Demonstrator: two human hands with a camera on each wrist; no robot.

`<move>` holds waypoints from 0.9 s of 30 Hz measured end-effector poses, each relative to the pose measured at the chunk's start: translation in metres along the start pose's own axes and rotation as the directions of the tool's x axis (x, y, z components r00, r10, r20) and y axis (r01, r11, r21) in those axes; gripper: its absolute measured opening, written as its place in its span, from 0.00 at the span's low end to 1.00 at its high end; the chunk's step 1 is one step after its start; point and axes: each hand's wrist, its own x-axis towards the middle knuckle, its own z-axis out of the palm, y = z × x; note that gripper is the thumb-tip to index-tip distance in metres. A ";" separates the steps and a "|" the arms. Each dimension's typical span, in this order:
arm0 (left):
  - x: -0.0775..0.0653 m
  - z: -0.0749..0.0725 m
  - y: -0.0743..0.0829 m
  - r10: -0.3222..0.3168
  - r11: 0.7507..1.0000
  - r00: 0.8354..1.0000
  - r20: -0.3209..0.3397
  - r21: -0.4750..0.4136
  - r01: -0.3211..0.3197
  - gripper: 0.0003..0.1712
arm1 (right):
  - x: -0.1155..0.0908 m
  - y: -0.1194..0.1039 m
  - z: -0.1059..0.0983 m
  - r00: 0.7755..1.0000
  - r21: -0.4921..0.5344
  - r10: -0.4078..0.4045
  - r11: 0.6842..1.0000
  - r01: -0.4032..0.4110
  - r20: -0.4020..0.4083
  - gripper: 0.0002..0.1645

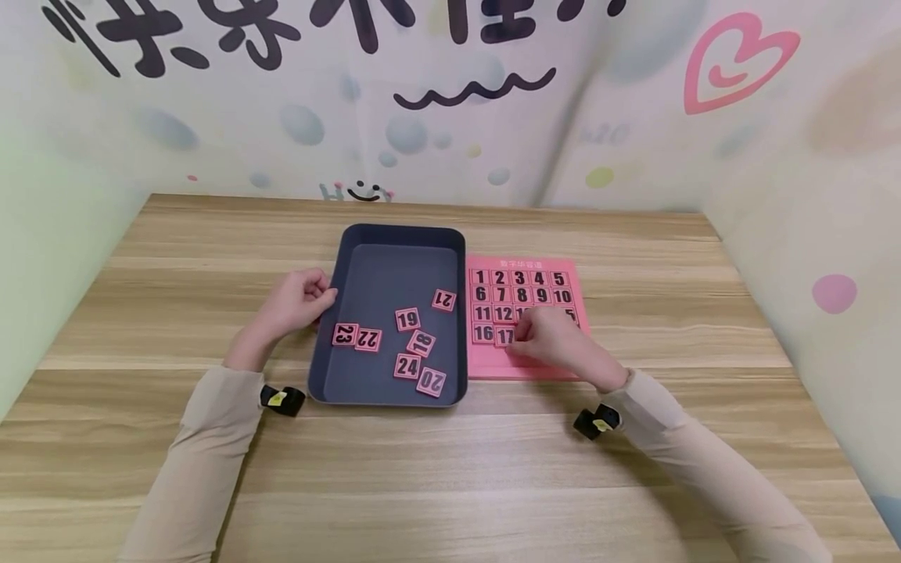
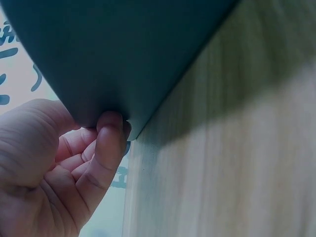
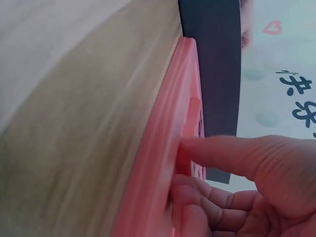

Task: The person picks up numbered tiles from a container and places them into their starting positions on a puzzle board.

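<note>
My left hand (image 1: 296, 301) grips the left rim of a dark grey tray (image 1: 394, 270). In the left wrist view the thumb and fingertips pinch the edge of the tray (image 2: 113, 54). On the tray's right stands a pink number puzzle board (image 1: 486, 363), its upper rows filled with numbered tiles. My right hand (image 1: 552, 336) is over the fourth row, thumb and index finger pinching the number 17 tile (image 1: 503, 337), beside the number 16 tile (image 1: 482, 333). That hand hides the tiles toward the board's right, part of the third row among them.
Several loose tiles lie in the tray, including number 23 (image 1: 345, 335), number 19 (image 1: 407, 319) and number 21 (image 1: 443, 299). The tray's right wall stands against the board's left edge. A wooden table (image 1: 422, 485) lies beneath, with a printed wall (image 1: 281, 148) behind it.
</note>
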 end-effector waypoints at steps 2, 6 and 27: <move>0.000 0.000 0.000 0.001 1.000 1.000 -0.001 0.000 -0.001 0.06 | 0.001 -0.002 -0.001 1.000 -0.002 0.008 1.000 -0.008 0.007 0.08; -0.001 -0.001 -0.002 0.021 0.999 1.000 -0.013 -0.023 -0.022 0.07 | 0.003 -0.002 -0.002 1.000 0.003 0.022 1.000 -0.022 0.014 0.07; 0.001 0.001 -0.003 -0.006 1.000 1.000 0.002 -0.005 0.006 0.06 | 0.028 -0.049 0.002 0.921 0.282 -0.380 0.877 0.389 -0.088 0.14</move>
